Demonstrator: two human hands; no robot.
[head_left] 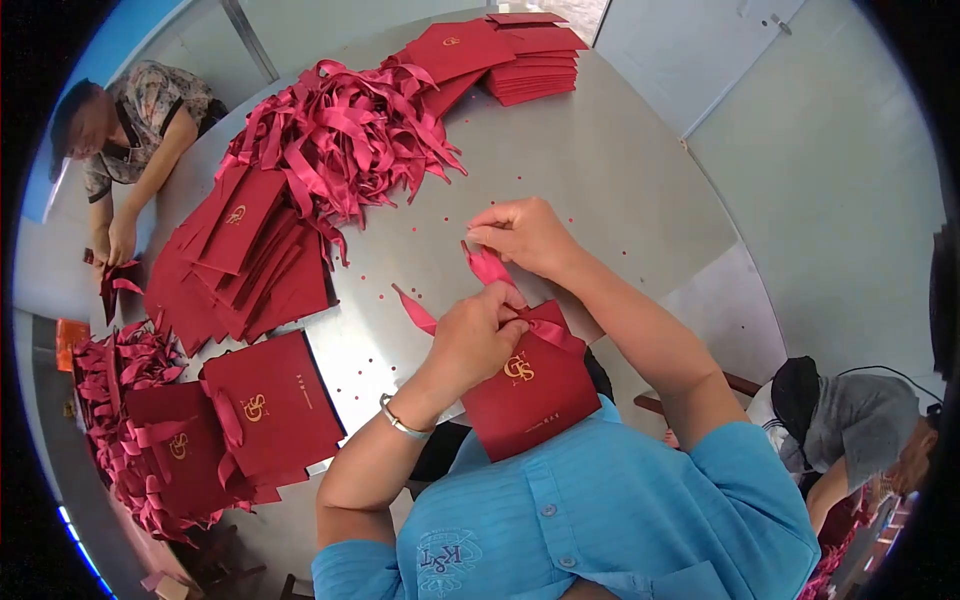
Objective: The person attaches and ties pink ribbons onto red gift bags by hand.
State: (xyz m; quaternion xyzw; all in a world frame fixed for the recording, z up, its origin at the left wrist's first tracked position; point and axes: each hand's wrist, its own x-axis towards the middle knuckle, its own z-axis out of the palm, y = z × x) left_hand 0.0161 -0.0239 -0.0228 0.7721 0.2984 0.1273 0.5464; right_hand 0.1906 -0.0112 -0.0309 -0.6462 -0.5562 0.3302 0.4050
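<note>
A red paper gift bag [530, 400] with a gold monogram rests against my body at the table's edge. My left hand [480, 335] is closed on the pink-red satin ribbon [552, 335] at the bag's top edge, thumb and fingers pressed together. One ribbon tail [414, 310] sticks out to the left of that hand. Above it, my right hand [525, 238] has its fingertips pinched at the end of the other ribbon tail [488, 266]; the exact contact is partly hidden. A bracelet [403, 418] circles my left wrist.
A heap of loose ribbons [345, 140] lies on the grey table [560, 150]. Flat red bags [240, 265] are stacked at left, with more in a stack [535, 75] at back. Ribboned bags [270, 405] lie at lower left. Co-workers sit at left [150, 125] and right [860, 425].
</note>
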